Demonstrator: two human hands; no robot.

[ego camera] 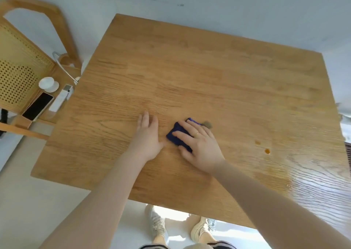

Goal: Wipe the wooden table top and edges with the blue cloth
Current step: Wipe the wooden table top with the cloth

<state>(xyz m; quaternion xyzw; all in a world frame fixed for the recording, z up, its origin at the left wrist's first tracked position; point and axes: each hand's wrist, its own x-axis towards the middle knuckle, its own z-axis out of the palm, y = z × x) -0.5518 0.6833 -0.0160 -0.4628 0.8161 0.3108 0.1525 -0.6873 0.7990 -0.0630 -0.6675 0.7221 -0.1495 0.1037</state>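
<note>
Seen from the head camera, a person's right hand (pixel 197 144) presses flat, fingers spread, on a folded blue cloth (pixel 177 136) near the middle of a wooden table (pixel 190 73). The left hand (pixel 147 137) rests beside it, palm down, fingers together.

A wooden chair (pixel 28 66) with a woven back full of little holes stood at the left of the frame. On its seat lay a black phone (pixel 38 106) with a white edge. Just beside the phone lay a long white remote (pixel 60 99). A small round white lid (pixel 48 84) sat a little higher up on the seat. A thin silver wire (pixel 63 68) curved above them. At the bottom of the frame, two pale sneakers (pixel 201 229) stood on the light floor (pixel 28 201). The wall (pixel 209 5) at the top was white, with a few dark marks.
</note>
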